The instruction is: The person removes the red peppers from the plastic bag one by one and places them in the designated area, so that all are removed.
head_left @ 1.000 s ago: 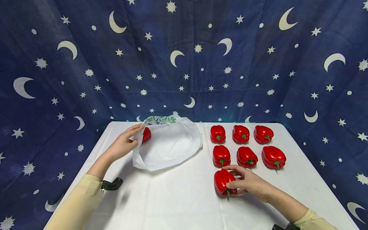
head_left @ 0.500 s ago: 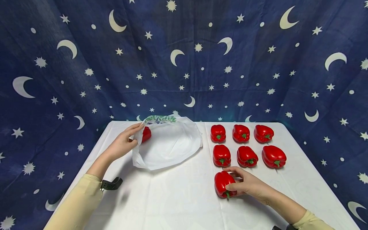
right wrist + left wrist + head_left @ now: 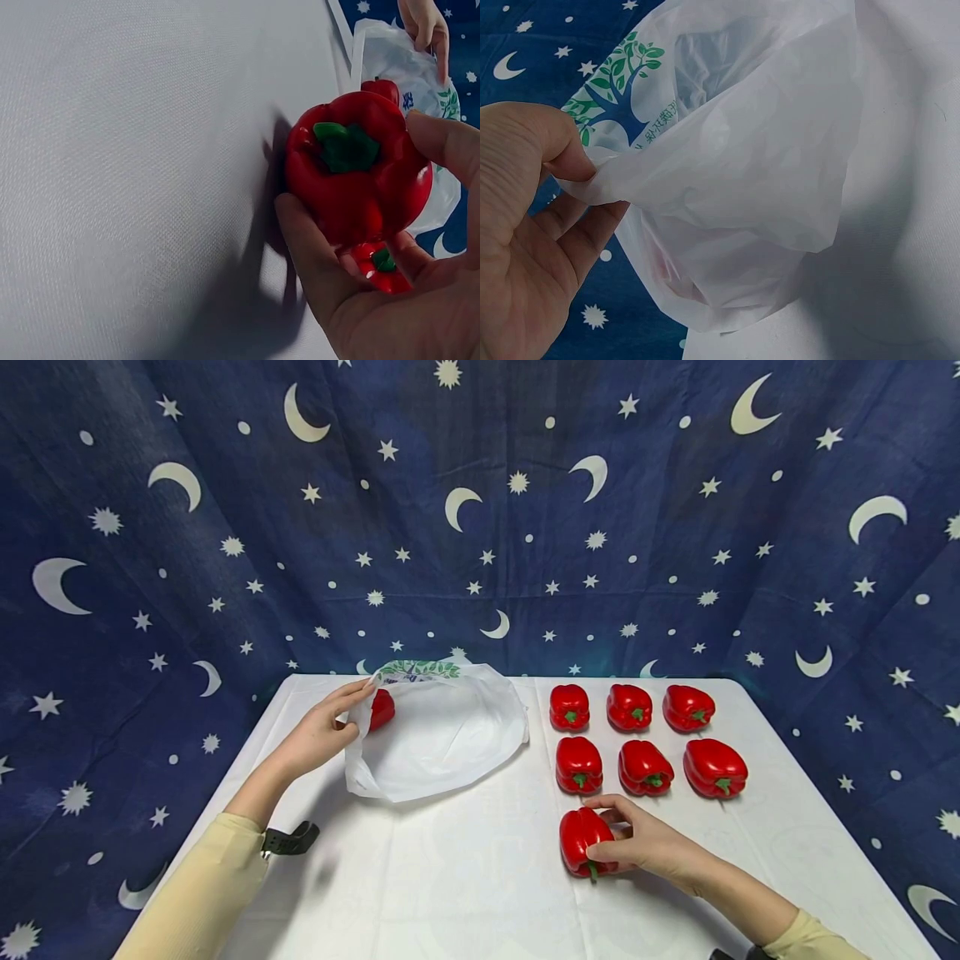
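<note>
On the left, my left hand [image 3: 321,733] pinches the edge of a white plastic bag [image 3: 735,165] between thumb and fingers, and the bag's mouth gapes toward the right. A tree print shows on the bag in the left wrist view. One red bell pepper [image 3: 382,710] lies inside the bag, partly hidden by its side. At the front right, my right hand [image 3: 652,843] grips another red bell pepper [image 3: 360,169], thumb on one side and fingers on the other. Its green stem points toward me in the head view. Whether it touches the table is hard to tell.
Two rows of red bell peppers stand behind my right hand, among them a near-left pepper [image 3: 578,766], a near-middle pepper [image 3: 643,767] and a far-right pepper [image 3: 687,707]. A white cloth covers the table [image 3: 450,877]. A blue star-and-moon curtain [image 3: 420,527] hangs behind.
My right hand and its bell pepper have shifted slightly toward me, away from the pepper rows. The left hand and the bag stay nearly where they were.
</note>
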A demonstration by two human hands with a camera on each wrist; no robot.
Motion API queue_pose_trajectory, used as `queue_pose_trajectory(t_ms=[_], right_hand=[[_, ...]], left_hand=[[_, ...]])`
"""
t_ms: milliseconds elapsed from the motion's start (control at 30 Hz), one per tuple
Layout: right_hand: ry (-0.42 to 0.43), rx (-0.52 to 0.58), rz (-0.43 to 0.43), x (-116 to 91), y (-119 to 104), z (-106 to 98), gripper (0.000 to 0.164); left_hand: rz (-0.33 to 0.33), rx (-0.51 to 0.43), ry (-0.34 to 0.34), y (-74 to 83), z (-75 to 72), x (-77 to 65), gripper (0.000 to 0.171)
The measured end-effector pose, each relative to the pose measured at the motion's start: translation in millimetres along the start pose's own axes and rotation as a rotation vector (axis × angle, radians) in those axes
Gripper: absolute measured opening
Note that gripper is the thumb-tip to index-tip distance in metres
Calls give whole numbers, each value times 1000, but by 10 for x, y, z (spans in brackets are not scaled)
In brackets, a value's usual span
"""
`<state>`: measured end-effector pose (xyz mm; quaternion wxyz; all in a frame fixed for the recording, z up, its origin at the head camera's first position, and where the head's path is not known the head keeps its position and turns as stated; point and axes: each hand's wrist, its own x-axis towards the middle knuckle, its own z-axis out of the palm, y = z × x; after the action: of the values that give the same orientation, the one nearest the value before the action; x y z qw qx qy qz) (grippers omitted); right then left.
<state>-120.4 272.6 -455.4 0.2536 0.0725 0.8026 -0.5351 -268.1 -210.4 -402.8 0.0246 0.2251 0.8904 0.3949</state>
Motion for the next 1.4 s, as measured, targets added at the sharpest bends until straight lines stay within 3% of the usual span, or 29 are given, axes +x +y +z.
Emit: queue_pose_trajectory(t_ms=[433,667,800,967,1167,1400], right_hand=[[7,-110,-22,-65,-62,-111,84],[73,-193,-167,-197,-308,-392,74],[69,-202,-244,-189,-562,-421,71],[20,-216,-302,-38,-893,-261,66],[-110,-208,-367,269,-1259,82,58],[-208,-184,-360,637,-1593,439,54]], left_hand=[[15,-13,10,11,-20,-25,69],[-2,-15,11,14,-45,-37,67],[7,-15,8,25,-47,-40,67],[-5,-23,5,13,-49,-52,68],[-8,-38,3,6,-64,-66,68],[-5,-19,5,27,-65,-47,67]])
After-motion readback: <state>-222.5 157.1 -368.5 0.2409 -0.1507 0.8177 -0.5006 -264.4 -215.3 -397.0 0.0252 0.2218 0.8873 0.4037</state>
